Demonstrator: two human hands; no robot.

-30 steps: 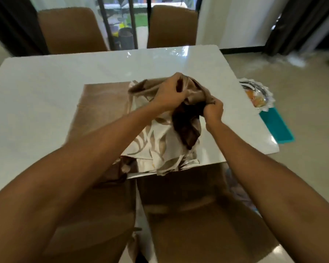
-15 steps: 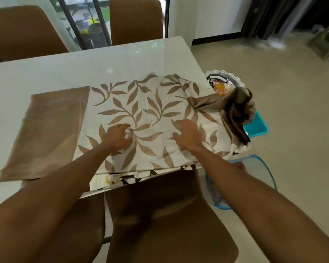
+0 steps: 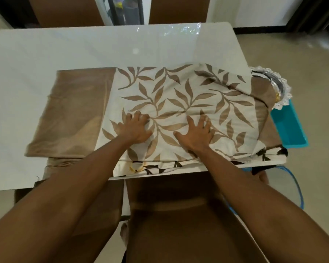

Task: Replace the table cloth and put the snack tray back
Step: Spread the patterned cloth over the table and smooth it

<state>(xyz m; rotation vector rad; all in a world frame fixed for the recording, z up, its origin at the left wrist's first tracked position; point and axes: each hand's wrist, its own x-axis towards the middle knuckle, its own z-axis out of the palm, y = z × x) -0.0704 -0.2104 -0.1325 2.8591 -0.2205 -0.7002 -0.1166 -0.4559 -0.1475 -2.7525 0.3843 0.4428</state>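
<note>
I noted the leaf-patterned table cloth (image 3: 179, 99) lying on the white table (image 3: 84, 48) at its near edge. The right hand (image 3: 196, 133) lay flat on it, fingers spread. The left hand (image 3: 135, 130) pressed on it with bent fingertips; I could not tell whether they pinched it. The snack tray (image 3: 280, 85) sat off the table's right edge, partly under cloth.

A brown upholstered chair (image 3: 188, 224) stands at the near side, seat facing inward. A left far chair (image 3: 65, 12) and a right far chair (image 3: 179, 10) stand opposite, with a barred glass door (image 3: 122, 10) between them. A teal plastic container (image 3: 289, 126), rectangular and open-topped, sits at the right. A blue-rimmed mesh basket (image 3: 292, 190) stands nearer, on the beige floor (image 3: 292, 54). Dark curtains (image 3: 311, 14) hang at the far right.
</note>
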